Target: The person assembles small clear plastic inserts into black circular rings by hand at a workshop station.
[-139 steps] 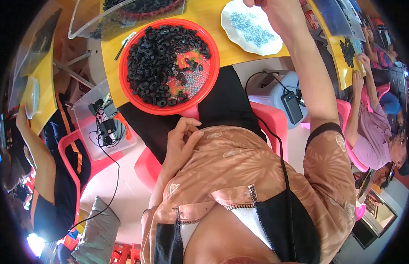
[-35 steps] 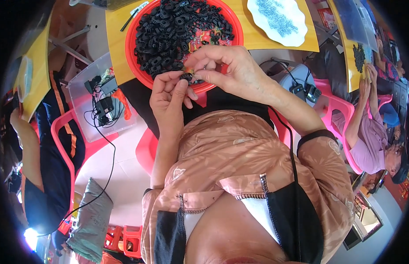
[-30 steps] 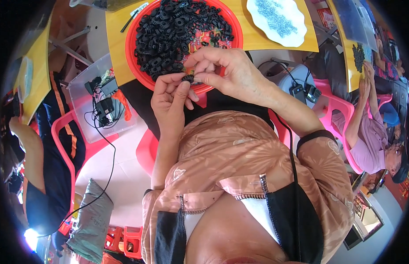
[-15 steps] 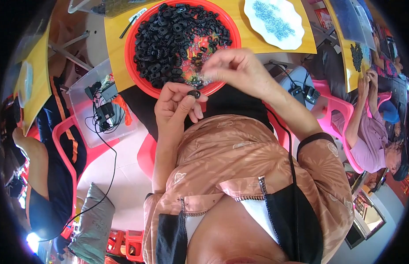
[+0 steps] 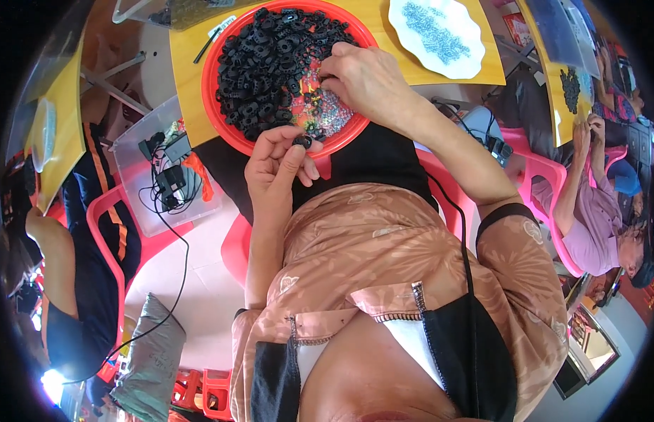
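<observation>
A round red tray (image 5: pixel 207 90) in front of me holds a heap of small black plastic parts (image 5: pixel 253 77). On its right side lie small clear and silvery bits (image 5: pixel 334 116) over a patterned bottom. My left hand (image 5: pixel 274 169) is at the near rim, thumb and fingers closed on a small black plastic part (image 5: pixel 303 141). Over the right side of the tray is my right hand (image 5: pixel 366 81), its fingers bent down together among the small parts. What those fingertips hold, if anything, is hidden.
A white scalloped plate (image 5: pixel 457 67) with small clear pieces stands on the yellow table (image 5: pixel 383 17) at right. A black pen-like stick (image 5: pixel 202 51) lies left of the tray. A clear bin (image 5: pixel 140 204) with cables stands at left. Other people sit on both sides.
My right hand has moved away from my left hand, farther over the tray and down among the small parts. The left hand keeps the black part near the rim.
</observation>
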{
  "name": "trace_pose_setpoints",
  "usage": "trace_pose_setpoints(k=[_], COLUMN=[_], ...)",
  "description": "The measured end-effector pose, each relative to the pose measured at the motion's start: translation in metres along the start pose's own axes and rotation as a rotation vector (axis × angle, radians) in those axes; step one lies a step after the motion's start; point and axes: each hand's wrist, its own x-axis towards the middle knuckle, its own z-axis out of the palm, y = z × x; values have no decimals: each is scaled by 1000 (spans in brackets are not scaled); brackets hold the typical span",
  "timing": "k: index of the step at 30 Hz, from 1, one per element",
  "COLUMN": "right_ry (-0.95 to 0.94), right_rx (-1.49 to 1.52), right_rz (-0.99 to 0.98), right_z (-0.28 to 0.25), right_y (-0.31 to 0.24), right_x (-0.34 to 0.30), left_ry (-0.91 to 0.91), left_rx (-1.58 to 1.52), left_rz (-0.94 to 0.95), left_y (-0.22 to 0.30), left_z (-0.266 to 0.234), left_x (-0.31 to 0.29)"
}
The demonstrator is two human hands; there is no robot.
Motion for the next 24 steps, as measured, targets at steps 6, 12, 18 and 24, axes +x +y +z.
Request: trace_pose_setpoints(k=[6,12,18,24], right_ry=[111,-223,-289,-326], right_rx=[137,865,1104,1009], right_rz=[-126,240,213,183], right_z=[-1,-29,-31,-27], right_y=[5,-20,-35,-34], right_x=[2,-15,-30,-30], left_ry=[0,32,20,-25], left_rx=[18,15,31,88], left_rz=[6,43,67,74], left_y=[-1,-4,-3,-5], left_z=[-1,2,4,2], left_x=[0,1,1,0])
